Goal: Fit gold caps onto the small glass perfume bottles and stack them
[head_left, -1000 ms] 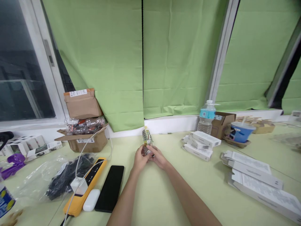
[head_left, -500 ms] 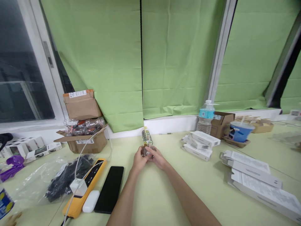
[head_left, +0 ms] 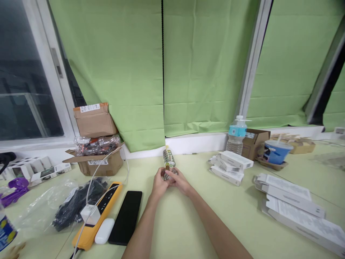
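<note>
Both my hands meet over the table in the middle of the head view. Between them is a small, clear, shiny object [head_left: 167, 175] with gold and green bits at its top; its exact kind is too small to tell. My left hand [head_left: 159, 182] curls around its left side, and my right hand [head_left: 181, 180] closes on the right with the thumb laid across it. Just beyond my fingers lies a long patterned, see-through item [head_left: 168, 155] with a yellow tip, pointing toward the wall. Whether it joins the held object is unclear.
Left of my arms lie a black phone [head_left: 126, 217], a white case [head_left: 104, 231] and an orange power strip [head_left: 93, 225]. Cardboard boxes [head_left: 101, 167] stand behind. Rightward are white boxes [head_left: 229, 166], a water bottle [head_left: 236, 138] and a blue cup [head_left: 276, 153].
The gold and green bits at the top of the held object show more clearly now, and its visible angle differs slightly. My hands stay in nearly the same place.
</note>
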### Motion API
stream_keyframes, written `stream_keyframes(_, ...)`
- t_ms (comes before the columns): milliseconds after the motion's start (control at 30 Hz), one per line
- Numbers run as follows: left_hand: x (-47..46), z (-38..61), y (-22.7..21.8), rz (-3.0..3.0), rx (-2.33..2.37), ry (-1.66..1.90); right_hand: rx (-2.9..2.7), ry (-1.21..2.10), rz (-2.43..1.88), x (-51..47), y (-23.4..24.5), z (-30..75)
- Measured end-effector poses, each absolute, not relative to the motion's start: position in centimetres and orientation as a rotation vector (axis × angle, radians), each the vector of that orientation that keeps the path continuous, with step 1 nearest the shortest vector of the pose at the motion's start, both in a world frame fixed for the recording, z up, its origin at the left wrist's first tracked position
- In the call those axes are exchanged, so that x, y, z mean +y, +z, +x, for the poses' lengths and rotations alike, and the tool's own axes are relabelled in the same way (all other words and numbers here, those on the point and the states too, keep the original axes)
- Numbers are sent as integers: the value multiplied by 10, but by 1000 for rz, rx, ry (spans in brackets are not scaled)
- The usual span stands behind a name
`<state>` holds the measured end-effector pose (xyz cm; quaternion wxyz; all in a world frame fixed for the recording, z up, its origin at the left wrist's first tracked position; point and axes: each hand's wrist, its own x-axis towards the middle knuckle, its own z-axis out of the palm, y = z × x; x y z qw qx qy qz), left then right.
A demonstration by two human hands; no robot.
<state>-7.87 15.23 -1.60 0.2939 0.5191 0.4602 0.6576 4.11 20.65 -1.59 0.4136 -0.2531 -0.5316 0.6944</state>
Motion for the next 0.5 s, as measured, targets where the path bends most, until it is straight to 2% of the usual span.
stream_keyframes(233, 146, -76, -10, 1442, 1299, 1809, -1379, 1670, -680, 207, -15, 38)
stream_keyframes(500, 150, -77, -13, 1381, 1217, 1820, -1369, 1746, -627, 206, -13, 43)
